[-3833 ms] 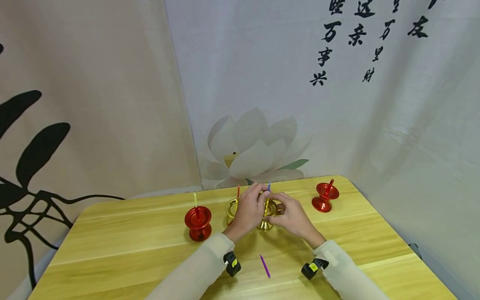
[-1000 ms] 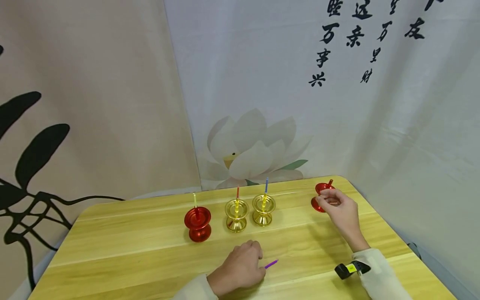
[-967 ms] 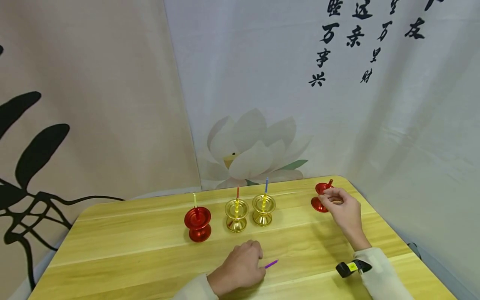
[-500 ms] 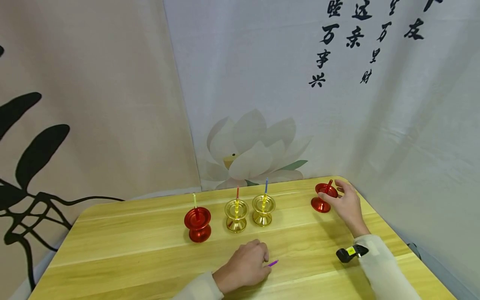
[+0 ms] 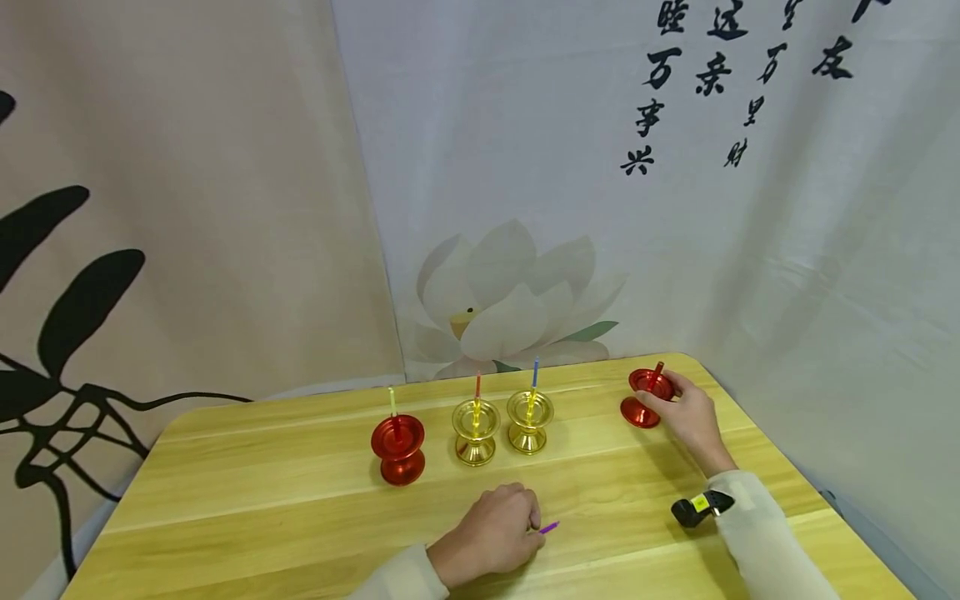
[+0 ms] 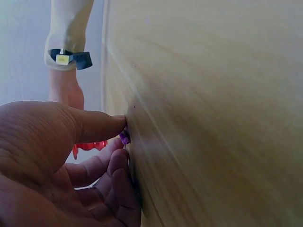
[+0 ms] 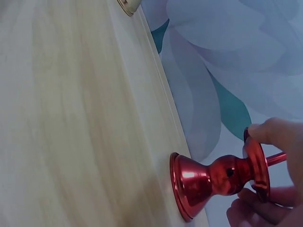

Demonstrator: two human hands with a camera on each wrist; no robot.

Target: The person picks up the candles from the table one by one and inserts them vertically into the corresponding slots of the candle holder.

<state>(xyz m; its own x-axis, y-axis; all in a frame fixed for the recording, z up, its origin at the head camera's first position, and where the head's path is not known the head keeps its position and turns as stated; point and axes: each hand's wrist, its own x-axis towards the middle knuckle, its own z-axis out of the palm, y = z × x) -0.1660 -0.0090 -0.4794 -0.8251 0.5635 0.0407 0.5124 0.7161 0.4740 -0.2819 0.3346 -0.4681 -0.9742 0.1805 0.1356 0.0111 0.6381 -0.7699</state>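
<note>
My left hand [image 5: 495,533] is low over the table, its thumb and fingertips pinching a thin purple candle [image 5: 550,527]. In the left wrist view, the purple candle [image 6: 124,137] shows end-on between thumb and finger, close to the wood. At the right, my right hand [image 5: 693,417] grips the upper dish of a red candle holder [image 5: 641,412]. In the right wrist view, this red candle holder [image 7: 213,177] stands on its flared base near the table edge, the thumb on its dish rim and other fingers beneath. A bare red tube [image 7: 276,159] rises from its dish.
Two gold candle holders stand mid-table, one with a red candle [image 5: 478,386], the other with a blue candle [image 5: 536,372]. Left of them, another red candle holder [image 5: 399,467] bears a yellow candle [image 5: 392,402]. A printed cloth [image 5: 525,167] hangs behind the wooden table [image 5: 262,500].
Both hands have left the gold holder with the blue candle. The left came down to the purple candle, which has turned; the right went across to the red holder and took its dish.
</note>
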